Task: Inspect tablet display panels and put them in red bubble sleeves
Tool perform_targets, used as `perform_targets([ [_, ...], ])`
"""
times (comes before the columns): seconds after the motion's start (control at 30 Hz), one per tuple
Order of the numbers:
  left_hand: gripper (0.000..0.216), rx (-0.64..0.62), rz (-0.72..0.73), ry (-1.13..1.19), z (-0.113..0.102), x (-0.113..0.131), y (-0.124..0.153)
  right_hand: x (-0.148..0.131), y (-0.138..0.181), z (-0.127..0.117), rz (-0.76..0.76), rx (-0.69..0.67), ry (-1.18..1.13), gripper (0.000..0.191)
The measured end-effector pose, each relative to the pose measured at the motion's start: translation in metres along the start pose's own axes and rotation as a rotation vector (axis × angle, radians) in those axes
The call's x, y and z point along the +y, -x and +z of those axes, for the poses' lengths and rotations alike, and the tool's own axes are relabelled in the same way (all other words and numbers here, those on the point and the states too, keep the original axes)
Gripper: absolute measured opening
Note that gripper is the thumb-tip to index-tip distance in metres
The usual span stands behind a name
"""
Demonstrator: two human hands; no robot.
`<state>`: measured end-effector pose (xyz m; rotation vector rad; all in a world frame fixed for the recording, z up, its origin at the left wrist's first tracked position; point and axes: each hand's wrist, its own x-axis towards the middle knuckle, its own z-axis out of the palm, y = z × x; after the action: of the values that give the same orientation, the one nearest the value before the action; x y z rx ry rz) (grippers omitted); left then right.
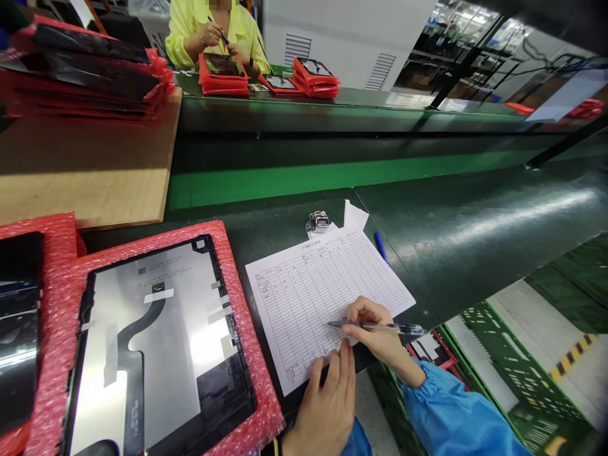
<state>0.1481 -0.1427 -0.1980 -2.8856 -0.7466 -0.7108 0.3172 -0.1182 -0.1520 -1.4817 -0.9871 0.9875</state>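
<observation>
Left hand [327,399] at bottom centre, fingers nearly straight, resting on near edge of printed form [318,297]; wrist cut off. Display panel [166,354], lower left, on red bubble wrap [260,367], bottom cut off. Right hand [377,329], right of centre, curled closed around pen [408,329], tip at form; small print illegible. Green crate [522,367], lower right, partly behind blue sleeve [456,405]; red-edged panel [431,348] alongside, cannot tell whether inside. Red-wrapped stack [90,76], upper left, blurred.
</observation>
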Motion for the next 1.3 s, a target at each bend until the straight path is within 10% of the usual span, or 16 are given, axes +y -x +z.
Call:
perform_targets([
  [1.3,0.043,-0.015,0.068,-0.028,0.002,-0.002,0.000,0.010,0.002,0.002,-0.348,0.080,0.611,0.039],
])
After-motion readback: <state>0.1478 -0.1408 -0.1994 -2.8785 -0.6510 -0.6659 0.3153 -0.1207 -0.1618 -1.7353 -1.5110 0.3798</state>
